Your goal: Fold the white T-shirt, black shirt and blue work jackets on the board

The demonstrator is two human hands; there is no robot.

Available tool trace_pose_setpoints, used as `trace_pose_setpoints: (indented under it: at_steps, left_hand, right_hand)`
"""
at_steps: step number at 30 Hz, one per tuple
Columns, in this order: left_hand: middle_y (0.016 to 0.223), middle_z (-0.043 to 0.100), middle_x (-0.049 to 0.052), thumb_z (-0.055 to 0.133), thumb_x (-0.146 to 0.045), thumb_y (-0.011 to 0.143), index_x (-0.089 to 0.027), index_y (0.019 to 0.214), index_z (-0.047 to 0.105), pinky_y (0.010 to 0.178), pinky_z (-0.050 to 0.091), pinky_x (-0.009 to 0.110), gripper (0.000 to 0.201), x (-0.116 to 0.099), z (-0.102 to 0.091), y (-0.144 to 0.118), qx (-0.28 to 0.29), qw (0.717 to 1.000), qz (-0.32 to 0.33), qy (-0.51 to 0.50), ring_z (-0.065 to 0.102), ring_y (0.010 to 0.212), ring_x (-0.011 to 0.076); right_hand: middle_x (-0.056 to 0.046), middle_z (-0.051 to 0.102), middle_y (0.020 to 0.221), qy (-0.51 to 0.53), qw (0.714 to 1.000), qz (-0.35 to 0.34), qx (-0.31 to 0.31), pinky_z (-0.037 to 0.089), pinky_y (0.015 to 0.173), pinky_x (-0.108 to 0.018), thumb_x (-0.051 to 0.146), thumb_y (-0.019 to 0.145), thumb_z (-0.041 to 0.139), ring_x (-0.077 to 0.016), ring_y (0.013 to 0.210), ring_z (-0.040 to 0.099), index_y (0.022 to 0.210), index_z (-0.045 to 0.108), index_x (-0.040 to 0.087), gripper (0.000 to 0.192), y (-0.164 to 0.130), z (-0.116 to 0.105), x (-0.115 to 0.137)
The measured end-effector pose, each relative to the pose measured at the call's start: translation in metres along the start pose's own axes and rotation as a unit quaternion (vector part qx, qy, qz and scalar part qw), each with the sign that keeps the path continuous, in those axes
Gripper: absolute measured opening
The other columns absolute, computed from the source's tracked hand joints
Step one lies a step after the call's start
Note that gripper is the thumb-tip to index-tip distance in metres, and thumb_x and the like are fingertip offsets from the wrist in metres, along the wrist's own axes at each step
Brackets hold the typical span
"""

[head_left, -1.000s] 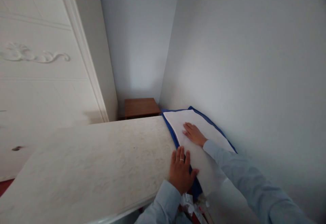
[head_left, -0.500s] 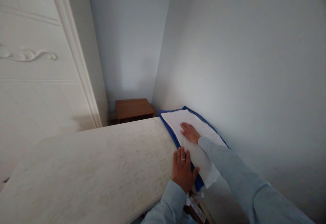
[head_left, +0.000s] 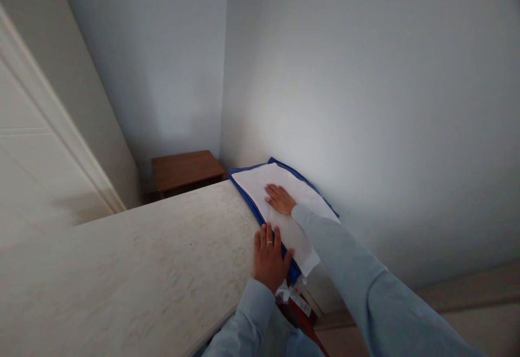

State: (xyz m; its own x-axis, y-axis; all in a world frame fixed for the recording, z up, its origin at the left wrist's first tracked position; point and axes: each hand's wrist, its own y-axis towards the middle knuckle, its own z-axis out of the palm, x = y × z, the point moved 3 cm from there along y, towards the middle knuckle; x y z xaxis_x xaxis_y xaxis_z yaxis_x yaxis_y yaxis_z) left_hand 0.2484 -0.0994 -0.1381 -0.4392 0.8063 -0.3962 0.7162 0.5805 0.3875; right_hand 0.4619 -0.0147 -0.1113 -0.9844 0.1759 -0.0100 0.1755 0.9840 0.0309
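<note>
Two pale walls [head_left: 325,75] meet in one corner behind everything; one white panelled door [head_left: 32,173] stands at the left edge; one broad white surface [head_left: 142,259], speckled and flat, fills the lower left; one white sheet [head_left: 280,183] lies on one blue cloth [head_left: 247,202] at the far right end of that surface, close against the wall, the blue showing as a border along the near edge and at the far corner; one small brown table [head_left: 182,167] stands low in the corner beyond the surface; one crumpled red and white packet [head_left: 294,303] shows below the edge of the surface, too blurred to tell more.

Two hands are in view, both with pale blue sleeves; the right arm reaches out long and nearly straight from the lower right, and the right hand [head_left: 279,199] lies palm down on the middle of the white sheet, fingers stretched flat and close together, gripping nothing; the left arm is bent short from below, and the left hand [head_left: 268,257] rests palm down at the near edge, its palm on the surface, fingers spread slightly and pointing away, the thumb [head_left: 287,255] lying over the blue border, grasping nothing; one ring [head_left: 268,242] sits on a left finger.
</note>
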Motion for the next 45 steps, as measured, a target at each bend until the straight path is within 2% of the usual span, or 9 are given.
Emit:
trace_pose_setpoints:
  at_steps: [8,12,18,23,27,31,37,41,45]
  left_hand:
    - [0.152,0.043,0.023,0.048,-0.05,0.096,-0.009,0.144,0.049,0.116,0.032,0.055,0.063,-0.001,-0.004,0.002,-0.02,0.999,0.014,0.032,0.037,0.144,0.0356]
    - [0.151,0.045,0.022,0.048,-0.045,0.097,-0.01,0.143,0.051,0.115,0.034,0.054,0.058,-0.001,-0.005,0.003,-0.025,0.998,0.021,0.048,0.039,0.142,0.035]
    - [0.151,0.046,0.021,0.044,-0.044,0.099,-0.011,0.141,0.053,0.114,0.037,0.052,0.054,0.0,-0.006,0.002,-0.025,0.998,0.027,0.056,0.041,0.142,0.0337]
    - [0.142,0.056,0.02,0.043,-0.042,0.1,-0.011,0.133,0.06,0.112,0.039,0.054,0.048,0.003,-0.007,0.0,-0.05,0.999,0.011,-0.004,0.049,0.136,0.0327]
    - [0.112,0.073,0.014,0.032,-0.04,0.102,-0.017,0.108,0.069,0.098,0.052,0.045,0.043,-0.002,-0.016,-0.015,-0.129,0.978,-0.063,-0.15,0.067,0.11,0.0256]
    - [0.082,0.071,0.007,0.029,-0.048,0.101,-0.02,0.083,0.064,0.074,0.055,0.035,0.048,-0.028,-0.025,-0.047,-0.138,0.938,-0.153,-0.28,0.068,0.079,0.021]
    - [0.079,0.073,0.006,0.039,-0.06,0.095,-0.02,0.079,0.069,0.07,0.054,0.032,0.052,-0.067,-0.028,-0.088,-0.05,0.895,-0.196,-0.398,0.067,0.074,0.0214]
    - [0.082,0.073,0.007,0.045,-0.062,0.091,-0.02,0.082,0.071,0.073,0.055,0.032,0.05,-0.068,-0.032,-0.105,-0.054,0.873,-0.236,-0.422,0.068,0.079,0.0229]
    - [0.075,0.069,0.005,0.047,-0.064,0.09,-0.02,0.075,0.067,0.069,0.053,0.03,0.051,-0.071,-0.047,-0.112,-0.079,0.864,-0.248,-0.431,0.065,0.073,0.0204]
  right_hand:
    - [-0.018,0.027,0.162,0.009,1.0,-0.028,0.007,0.023,0.12,-0.05,0.049,0.103,0.027,-0.0285,0.15,0.024,0.155,0.033,0.012,0.063,-0.058,-0.001,-0.001]
    - [-0.016,0.031,0.16,0.016,0.997,-0.073,-0.018,0.024,0.12,-0.05,0.045,0.104,0.029,-0.0263,0.149,0.027,0.155,0.033,0.016,0.059,-0.115,0.004,-0.022]
    - [-0.014,0.031,0.16,0.051,0.994,-0.053,-0.074,0.025,0.12,-0.052,0.046,0.103,0.03,-0.0256,0.15,0.026,0.157,0.029,0.019,0.06,-0.189,0.019,-0.06]
    - [-0.016,0.043,0.154,0.172,0.978,-0.008,-0.12,0.028,0.119,-0.054,0.054,0.102,0.03,-0.0278,0.145,0.037,0.145,0.049,0.017,0.061,-0.224,0.017,-0.062]
    - [-0.012,0.073,0.108,0.368,0.899,0.089,-0.219,0.051,0.096,-0.041,0.055,0.101,0.032,-0.0238,0.104,0.067,0.1,0.068,0.02,0.05,-0.24,-0.003,-0.04]
    - [-0.002,0.062,0.069,0.525,0.801,0.135,-0.254,0.049,0.064,-0.029,0.056,0.099,0.039,-0.0161,0.064,0.058,0.076,0.058,0.021,0.047,-0.246,-0.018,0.004]
    - [0.0,0.061,0.069,0.649,0.741,0.087,-0.148,0.044,0.059,-0.025,0.056,0.096,0.048,-0.0121,0.058,0.053,0.08,0.062,0.02,0.042,-0.251,-0.015,0.077]
    - [-0.002,0.068,0.077,0.699,0.709,0.057,-0.078,0.048,0.061,-0.026,0.057,0.089,0.061,-0.0128,0.062,0.058,0.09,0.066,0.018,0.038,-0.259,-0.014,0.104]
    - [-0.002,0.066,0.072,0.716,0.693,0.053,-0.068,0.048,0.062,-0.026,0.058,0.089,0.061,-0.013,0.063,0.058,0.084,0.064,0.018,0.041,-0.266,-0.023,0.114]
